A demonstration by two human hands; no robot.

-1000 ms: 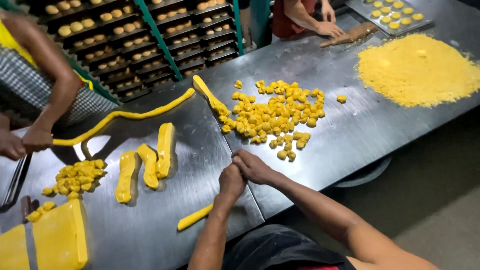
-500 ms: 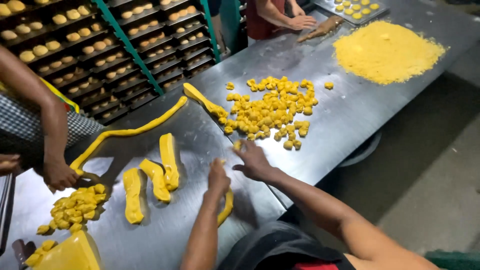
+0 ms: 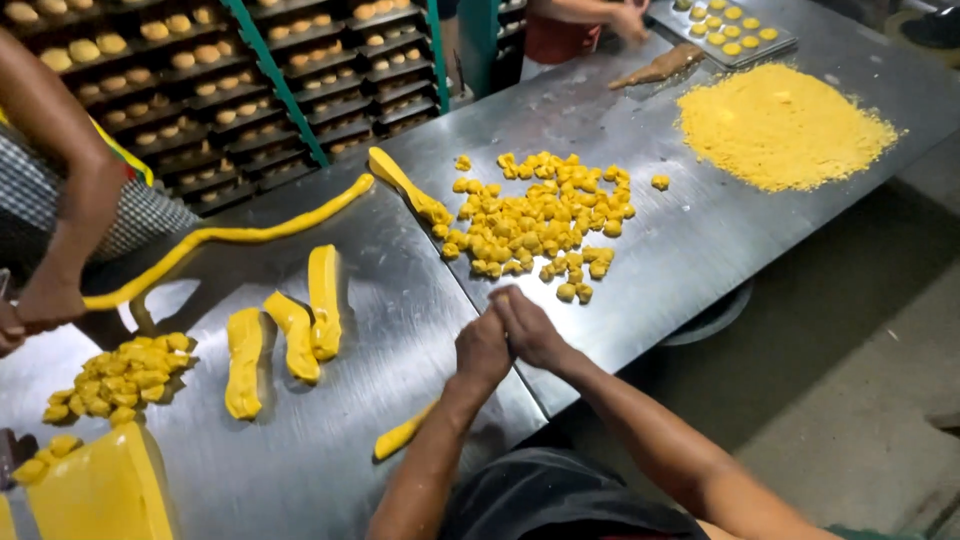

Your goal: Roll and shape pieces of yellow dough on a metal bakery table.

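From the left we see a co-worker's hand (image 3: 45,300) on a long dough rope (image 3: 230,235), three short dough logs (image 3: 290,330), then our left hand (image 3: 483,350) & right hand (image 3: 528,328) pressed together w/ fingers curled, prob. around dough, w/ a dough strip (image 3: 405,435) on the steel table (image 3: 330,470) just below-left.

Shiny brushed-metal table (image 3: 700,230), soft matt dough pieces (image 3: 540,225)

The yellow dough block (image 3: 95,495) is cut off by the bottom edge.
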